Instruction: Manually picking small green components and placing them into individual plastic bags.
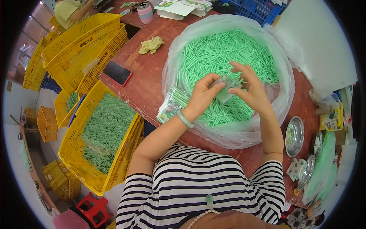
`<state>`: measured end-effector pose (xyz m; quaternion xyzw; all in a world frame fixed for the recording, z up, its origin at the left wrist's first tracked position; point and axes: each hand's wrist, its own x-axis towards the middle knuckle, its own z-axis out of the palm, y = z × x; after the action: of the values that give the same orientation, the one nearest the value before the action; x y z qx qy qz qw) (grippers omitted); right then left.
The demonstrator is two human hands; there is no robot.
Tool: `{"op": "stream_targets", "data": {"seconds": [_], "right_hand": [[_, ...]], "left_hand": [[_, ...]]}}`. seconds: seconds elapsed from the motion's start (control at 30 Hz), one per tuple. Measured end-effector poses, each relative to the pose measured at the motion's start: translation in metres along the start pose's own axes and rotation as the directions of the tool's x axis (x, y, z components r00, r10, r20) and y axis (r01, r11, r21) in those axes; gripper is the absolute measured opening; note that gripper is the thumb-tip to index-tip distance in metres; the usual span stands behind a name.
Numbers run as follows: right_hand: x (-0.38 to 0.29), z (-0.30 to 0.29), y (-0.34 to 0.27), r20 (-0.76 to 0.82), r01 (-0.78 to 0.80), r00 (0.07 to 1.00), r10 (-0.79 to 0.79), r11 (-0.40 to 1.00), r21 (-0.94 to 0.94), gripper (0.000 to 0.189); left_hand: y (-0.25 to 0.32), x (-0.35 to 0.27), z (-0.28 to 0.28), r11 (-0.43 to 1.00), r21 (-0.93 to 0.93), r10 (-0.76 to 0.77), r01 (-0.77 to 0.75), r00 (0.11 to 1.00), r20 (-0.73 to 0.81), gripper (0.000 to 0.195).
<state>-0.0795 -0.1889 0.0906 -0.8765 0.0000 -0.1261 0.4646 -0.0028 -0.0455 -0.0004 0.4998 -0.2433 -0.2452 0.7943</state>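
My left hand (204,93), with a jade-coloured bangle at its wrist, grips a small clear plastic packet (226,93) between thumb and fingers. My right hand (248,88) is at the packet's right side, its fingers spread and curled; whether its thumb touches the packet is unclear. Both hands are above a heap of short green sticks (226,51) in a large clear plastic bag (171,63), opened wide on the red table. A stack of printed cards (174,103) with green patterns lies left of the bag, beside my left wrist.
A phone (117,73) and a yellow cloth (151,45) lie on the red table (143,83). At the left stands a yellow crate (74,151) with green filled packets. Metal bowls (294,136) are at the right. A pink bottle (145,13) and another person (68,13) are at the far left.
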Motion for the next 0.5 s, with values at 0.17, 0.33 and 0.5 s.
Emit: {"op": "stream_targets", "data": {"seconds": [0.17, 0.33, 0.5], "right_hand": [[0.005, 0.000, 0.018, -0.066, -0.018, 0.998, 0.019, 1.000, 0.020, 0.069], [0.009, 0.012, 0.009, -0.015, 0.002, 1.000, -0.002, 1.000, 0.014, 0.068], [0.011, 0.014, 0.011, 0.051, 0.163, 0.986, -0.162, 0.986, -0.026, 0.060]], "left_hand": [[0.004, 0.011, -0.004, 0.999, -0.019, -0.046, 0.048, 0.994, 0.100, 0.009], [0.005, 0.011, -0.017, 0.993, 0.116, -0.011, 0.010, 1.000, 0.006, 0.006], [0.027, 0.006, -0.023, 0.987, 0.154, 0.032, -0.040, 0.998, 0.054, 0.006]]}}
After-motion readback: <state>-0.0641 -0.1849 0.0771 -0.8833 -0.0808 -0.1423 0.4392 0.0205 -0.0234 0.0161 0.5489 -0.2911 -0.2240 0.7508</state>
